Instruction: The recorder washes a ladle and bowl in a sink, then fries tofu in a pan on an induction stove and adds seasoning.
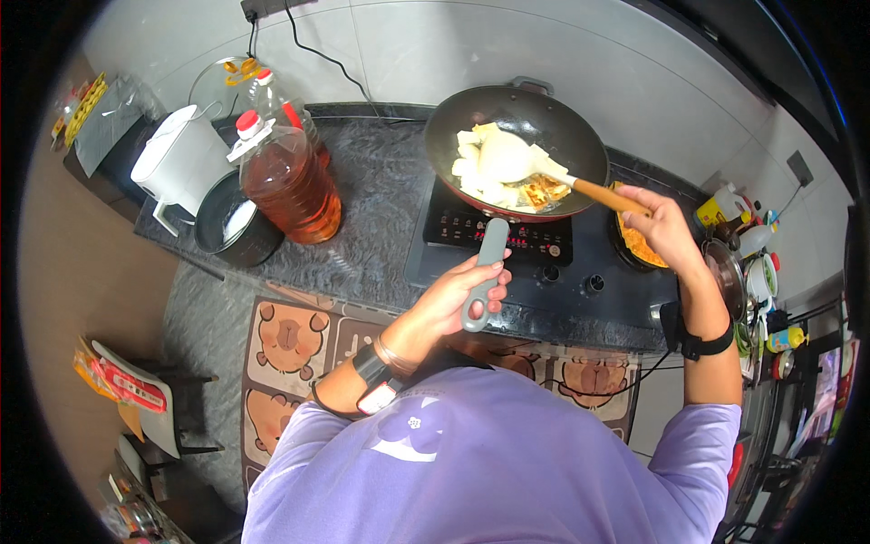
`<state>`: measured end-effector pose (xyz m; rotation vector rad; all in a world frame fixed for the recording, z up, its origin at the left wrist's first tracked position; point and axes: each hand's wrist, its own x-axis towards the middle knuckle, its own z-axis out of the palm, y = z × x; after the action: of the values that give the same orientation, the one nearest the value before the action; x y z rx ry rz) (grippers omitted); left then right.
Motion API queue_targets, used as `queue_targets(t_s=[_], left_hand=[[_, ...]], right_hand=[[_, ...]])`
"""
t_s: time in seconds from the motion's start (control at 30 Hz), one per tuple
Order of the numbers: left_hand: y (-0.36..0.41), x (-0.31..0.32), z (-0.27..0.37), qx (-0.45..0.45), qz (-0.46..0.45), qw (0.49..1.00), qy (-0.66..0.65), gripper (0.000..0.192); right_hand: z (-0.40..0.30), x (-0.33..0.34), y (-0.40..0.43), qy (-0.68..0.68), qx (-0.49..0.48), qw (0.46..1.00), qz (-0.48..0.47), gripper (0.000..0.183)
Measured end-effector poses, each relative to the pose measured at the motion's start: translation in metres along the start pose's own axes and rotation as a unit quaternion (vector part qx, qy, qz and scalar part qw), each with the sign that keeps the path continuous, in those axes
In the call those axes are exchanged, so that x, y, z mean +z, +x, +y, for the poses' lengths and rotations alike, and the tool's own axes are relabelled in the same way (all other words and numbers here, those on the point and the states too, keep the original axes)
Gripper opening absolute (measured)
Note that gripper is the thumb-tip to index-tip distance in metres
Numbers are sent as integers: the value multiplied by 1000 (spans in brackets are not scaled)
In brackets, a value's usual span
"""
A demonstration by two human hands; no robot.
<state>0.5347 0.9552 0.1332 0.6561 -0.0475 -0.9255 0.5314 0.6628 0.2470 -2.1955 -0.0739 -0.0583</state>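
My left hand [469, 289] is closed around the grey handle [493, 241] of a dark wok [537, 112], which sits on an induction cooktop [448, 228] with lit red indicators. In my right hand [656, 221] is the wooden handle of a spatula [605, 194]. The spatula's pale, broad head [504, 156] rests among the food in the wok, hiding part of it. White chunks, possibly tofu, [469, 153] lie around the head, and several browned pieces [544, 190] are at its lower right. Beyond my right hand, a dark round pan or dish holds orange-yellow food [639, 245].
Left on the counter [380, 170] stand a large bottle of reddish oil [292, 183], a black pot [238, 248] and a white container [180, 160]. A glass lid [724, 275], bottles [754, 238] and a white enamel-like pot [761, 279] crowd the right side. A black cable hangs near my right wrist.
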Motion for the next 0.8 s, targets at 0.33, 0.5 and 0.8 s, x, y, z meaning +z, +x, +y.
queue_targets(t_s=[0.33, 0.5, 0.8], left_hand=[[1, -1, -1, 5, -8, 1000, -22, 31], [0, -1, 0, 3, -6, 1000, -10, 30], [-2, 3, 0, 9, 11, 1000, -21, 30]], right_hand=[[-12, 30, -5, -355, -84, 924, 114, 36], [-3, 33, -1, -271, -87, 952, 111, 36], [20, 24, 9, 84, 91, 992, 38, 39]])
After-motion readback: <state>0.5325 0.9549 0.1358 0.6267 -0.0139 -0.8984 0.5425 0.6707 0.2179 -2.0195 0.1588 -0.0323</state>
